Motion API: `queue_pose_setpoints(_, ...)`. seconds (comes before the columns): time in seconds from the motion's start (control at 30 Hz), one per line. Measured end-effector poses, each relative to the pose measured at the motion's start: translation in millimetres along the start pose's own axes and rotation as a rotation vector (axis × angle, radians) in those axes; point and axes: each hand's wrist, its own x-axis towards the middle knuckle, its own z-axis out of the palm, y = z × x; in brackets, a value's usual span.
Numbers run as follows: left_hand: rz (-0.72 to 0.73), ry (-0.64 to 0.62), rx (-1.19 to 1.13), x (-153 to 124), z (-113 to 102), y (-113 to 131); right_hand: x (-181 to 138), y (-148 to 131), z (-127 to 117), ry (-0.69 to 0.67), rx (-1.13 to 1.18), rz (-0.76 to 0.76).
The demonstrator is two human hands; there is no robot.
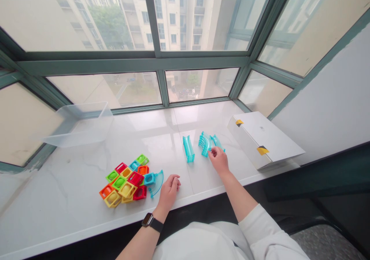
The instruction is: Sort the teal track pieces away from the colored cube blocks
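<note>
At the right, the fingertips of my right hand (pixel 219 160) are pinched at the lower edge of a curved turquoise track piece (pixel 204 142). Behind that hand lies another turquoise track piece (pixel 216 140), partly covered by it. A straight turquoise track piece (pixel 188 149) rests to the left of these. My left hand (pixel 170 189) is near the counter's front edge, its fingers curled together with nothing visible in them. Just left of it, a clear blue fan-shaped piece (pixel 158 183) touches a pile of coloured square blocks (pixel 127 189) in red, yellow, green, orange and blue.
A clear plastic bin (pixel 86 136) stands at the back left of the white counter (pixel 78 217). On the right is a white box (pixel 268 136) with yellow-and-black tape tabs. Green-framed windows (pixel 135 67) border the counter's back and sides.
</note>
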Motion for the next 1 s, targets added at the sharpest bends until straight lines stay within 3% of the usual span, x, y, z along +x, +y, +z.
queue_pose_setpoints(0.5,-0.006,-0.003,0.003,-0.7,-0.3,2.0,-0.3,-2.7,-1.2,-0.011,-0.004,-0.005)
queue_pose_setpoints(1.0,-0.002,0.001,-0.008,-0.3,-0.2,1.7,-2.6,-6.4,-3.8,0.071,0.017,-0.047)
